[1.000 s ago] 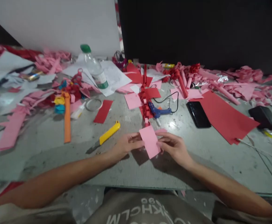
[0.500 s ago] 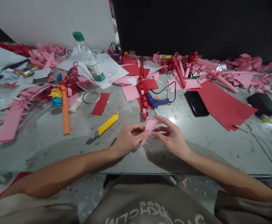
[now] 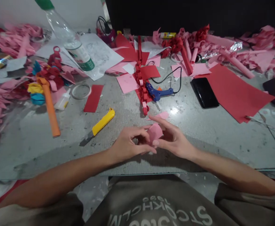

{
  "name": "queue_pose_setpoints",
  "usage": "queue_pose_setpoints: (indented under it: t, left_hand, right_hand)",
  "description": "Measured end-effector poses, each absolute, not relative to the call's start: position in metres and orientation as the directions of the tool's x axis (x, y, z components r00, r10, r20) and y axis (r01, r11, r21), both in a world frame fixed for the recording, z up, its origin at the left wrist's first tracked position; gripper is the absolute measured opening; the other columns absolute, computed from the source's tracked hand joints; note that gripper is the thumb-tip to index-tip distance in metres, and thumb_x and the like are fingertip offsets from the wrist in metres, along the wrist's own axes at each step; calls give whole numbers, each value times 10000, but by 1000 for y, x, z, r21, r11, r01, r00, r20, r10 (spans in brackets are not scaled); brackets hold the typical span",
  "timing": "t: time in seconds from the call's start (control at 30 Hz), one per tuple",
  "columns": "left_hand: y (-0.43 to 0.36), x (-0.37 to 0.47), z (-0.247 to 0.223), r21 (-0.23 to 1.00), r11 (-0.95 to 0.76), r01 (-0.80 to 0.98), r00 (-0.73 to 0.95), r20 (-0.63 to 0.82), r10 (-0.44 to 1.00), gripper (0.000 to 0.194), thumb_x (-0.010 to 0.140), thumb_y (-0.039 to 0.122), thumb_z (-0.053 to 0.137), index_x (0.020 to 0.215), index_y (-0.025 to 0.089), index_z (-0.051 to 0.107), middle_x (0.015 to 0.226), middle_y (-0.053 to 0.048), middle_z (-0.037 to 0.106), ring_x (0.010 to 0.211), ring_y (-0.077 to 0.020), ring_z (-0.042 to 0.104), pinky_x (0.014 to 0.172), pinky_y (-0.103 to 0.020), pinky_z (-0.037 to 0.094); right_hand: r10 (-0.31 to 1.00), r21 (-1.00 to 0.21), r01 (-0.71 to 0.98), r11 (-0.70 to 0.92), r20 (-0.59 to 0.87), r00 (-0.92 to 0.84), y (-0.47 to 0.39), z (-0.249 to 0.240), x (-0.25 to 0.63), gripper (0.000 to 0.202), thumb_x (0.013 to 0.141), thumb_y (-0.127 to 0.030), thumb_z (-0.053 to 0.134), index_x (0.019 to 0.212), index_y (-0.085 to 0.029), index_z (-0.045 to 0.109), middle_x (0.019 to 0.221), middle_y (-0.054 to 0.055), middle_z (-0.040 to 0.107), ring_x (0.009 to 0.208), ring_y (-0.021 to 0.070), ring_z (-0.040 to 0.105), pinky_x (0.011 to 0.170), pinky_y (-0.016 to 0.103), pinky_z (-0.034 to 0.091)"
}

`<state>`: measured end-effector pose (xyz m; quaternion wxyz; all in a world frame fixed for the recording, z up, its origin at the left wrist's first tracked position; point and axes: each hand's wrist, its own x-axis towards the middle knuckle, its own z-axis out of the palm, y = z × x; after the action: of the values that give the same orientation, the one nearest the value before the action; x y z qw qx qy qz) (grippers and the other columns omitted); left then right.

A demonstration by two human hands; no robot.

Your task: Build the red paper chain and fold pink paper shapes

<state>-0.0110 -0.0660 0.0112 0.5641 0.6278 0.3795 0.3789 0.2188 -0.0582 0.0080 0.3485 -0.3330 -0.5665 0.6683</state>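
A small curved pink paper piece (image 3: 155,132) is held between my two hands above the table. My left hand (image 3: 134,141) grips its left side with bent fingers and thumb. From the right, my right hand (image 3: 175,138) holds it between thumb and fingers. Just beyond my hands lies a flat pink strip (image 3: 161,115). Past that, a chain of red and pink paper loops (image 3: 144,94) runs away from me, beside a blue glue gun (image 3: 160,93). A yellow cutter (image 3: 103,121) with its blade out rests left of my left hand.
At the left are a plastic bottle (image 3: 77,53), a tape ring (image 3: 81,91), a red strip (image 3: 93,98) and an orange paper roll (image 3: 50,110). A black phone (image 3: 204,93) and large red sheet (image 3: 241,94) lie at the right. Paper scraps line the back.
The pink paper between my hands has gone from looking flat and folded to curved. My fingers have shifted around it. The camera view has moved closer and lower over the table.
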Motion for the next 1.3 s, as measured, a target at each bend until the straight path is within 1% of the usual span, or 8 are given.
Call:
queue_pose_setpoints:
  t: [0.07,0.23,0.4,0.6,0.8,1.0,1.17,1.3]
  left_hand:
    - [-67,-12,11,990,-122,71,419,81,904,243,837,291,946,787,180,735,650,35,704,614,-104,638,849,-299,577]
    - [-67,-16,9,924,-330,193,416,227,881,94,963,249,796,919,171,767,772,-12,745,634,-97,614,621,-229,470]
    - [-67,-19,6,827,-479,294,420,338,842,111,1029,187,679,978,159,774,796,-24,747,665,-94,628,652,-236,459]
    - [-64,-16,8,983,-56,177,357,-11,934,139,955,291,767,894,167,770,713,15,676,596,-74,537,569,-202,410]
    - [-59,-15,9,948,312,-68,445,-251,859,194,872,293,867,827,176,720,624,51,624,529,-62,543,515,-170,432]
    - [-58,-14,12,898,413,-151,523,-282,804,202,880,275,865,841,164,701,648,32,692,502,-69,605,509,-166,502]
    - [-58,-11,10,878,458,-138,556,-314,770,281,871,327,893,819,155,677,669,7,729,499,-82,645,511,-169,535]
    - [-58,-15,13,876,455,-164,506,-321,800,342,907,423,865,849,168,644,622,13,708,444,-96,616,435,-172,498]
  right_hand:
    - [842,-987,-80,-141,-77,-535,-59,10,220,782,927,-320,897,1621,-348,539,1346,69,736,1058,197,761,886,360,699]
    - [823,-975,-114,-189,-94,-560,-55,9,222,807,948,-280,877,1651,-362,489,1496,95,696,1123,196,765,871,334,712]
    - [834,-980,-116,-162,-73,-547,-53,4,220,736,997,-281,823,1648,-335,483,1487,111,704,1222,211,759,803,290,714]
    - [860,-992,-73,-105,-54,-507,-57,2,218,687,992,-280,838,1601,-359,529,1517,88,685,1387,243,697,968,339,693]
    - [852,-997,-50,-63,-28,-522,-55,9,221,691,965,-354,869,1568,-392,535,1585,66,619,1498,296,608,1069,423,659]
    - [840,-998,-17,-63,-44,-541,-58,12,223,657,1021,-375,800,1597,-383,485,1599,82,603,1499,299,596,1122,488,626]
    - [853,-999,23,46,27,-521,-60,17,221,755,955,-402,874,1604,-379,490,1587,58,605,1514,301,571,1289,552,475]
    - [901,-995,96,33,-12,-434,-57,15,220,593,1044,-357,730,1590,-339,500,1484,78,656,1208,238,725,978,420,651]
